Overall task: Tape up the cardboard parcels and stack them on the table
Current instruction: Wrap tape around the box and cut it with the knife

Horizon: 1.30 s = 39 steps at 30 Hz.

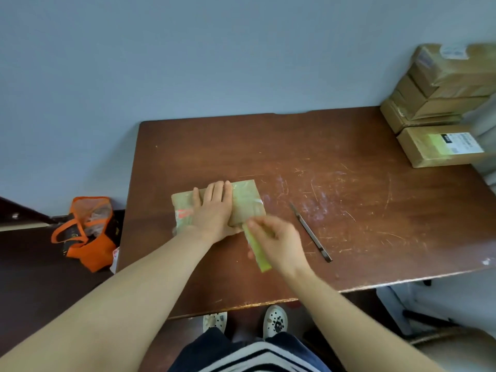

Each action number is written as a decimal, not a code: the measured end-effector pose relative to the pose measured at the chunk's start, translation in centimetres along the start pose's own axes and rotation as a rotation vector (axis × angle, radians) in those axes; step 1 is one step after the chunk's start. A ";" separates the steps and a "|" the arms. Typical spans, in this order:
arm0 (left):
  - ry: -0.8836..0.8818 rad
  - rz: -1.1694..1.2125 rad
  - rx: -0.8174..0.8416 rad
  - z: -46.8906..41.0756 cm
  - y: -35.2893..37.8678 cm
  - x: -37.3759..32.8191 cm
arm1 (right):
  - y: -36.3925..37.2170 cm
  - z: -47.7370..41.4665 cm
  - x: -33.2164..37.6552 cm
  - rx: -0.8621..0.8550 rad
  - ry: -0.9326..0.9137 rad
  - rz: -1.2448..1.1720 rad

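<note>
Cardboard parcel [247, 202] lies flat on the brown bench [295, 146], towards its front left. The left hand [214, 210] rests on top of it, fingers [218, 190] straight and pressing down, gripping nothing. The right hand [280, 245] is just beside the parcel's near right corner, pinching a yellow-green strip of tape [259, 253] whose upper end meets the parcel's near edge. A slim cutter [311, 233] lies on the bench to the right, apart from that hand. At the far right corner stands a stack [442, 84] of taped parcels, with a labelled box [434, 149] in front. An orange bag [86, 234] sits on the floor to the left.
</note>
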<state>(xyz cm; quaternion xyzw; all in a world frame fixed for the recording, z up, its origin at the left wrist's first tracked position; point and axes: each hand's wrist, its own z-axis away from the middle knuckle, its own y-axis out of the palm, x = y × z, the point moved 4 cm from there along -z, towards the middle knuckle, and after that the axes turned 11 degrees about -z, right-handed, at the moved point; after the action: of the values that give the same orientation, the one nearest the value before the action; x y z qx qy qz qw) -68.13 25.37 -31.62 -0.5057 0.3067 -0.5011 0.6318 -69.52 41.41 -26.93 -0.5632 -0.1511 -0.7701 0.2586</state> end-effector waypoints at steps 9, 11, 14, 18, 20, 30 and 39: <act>0.034 0.195 0.135 -0.2 -0.9 0.3 | 0.1 -2.2 -4.0 -0.022 0.366 -0.054; 0.011 0.175 -0.016 -1.0 -1.9 -0.6 | 0.0 -2.2 -4.1 -0.030 0.413 -0.131; -0.051 0.180 -0.130 -3.0 -2.5 -3.4 | 0.0 -2.1 -4.0 -0.049 0.437 -0.203; -0.081 0.049 -0.174 -4.0 -0.3 -5.0 | -0.7 -1.5 -4.6 -0.040 0.423 -0.260; -0.069 0.022 -0.178 -4.3 0.2 -4.8 | -1.0 -1.3 -5.1 -0.035 0.420 -0.289; 0.092 0.004 -0.154 -4.6 0.0 -5.0 | -1.1 -0.7 -7.1 -0.024 0.417 -0.340; -0.221 0.577 -0.415 0.2 -4.3 -3.3 | -2.7 -1.2 -5.9 0.065 0.368 -0.131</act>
<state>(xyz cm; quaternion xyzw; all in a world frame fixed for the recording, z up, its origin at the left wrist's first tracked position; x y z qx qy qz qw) -70.38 28.57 -27.92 -0.5668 0.4615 -0.1720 0.6605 -70.66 44.33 -32.72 -0.3932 -0.1624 -0.8699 0.2495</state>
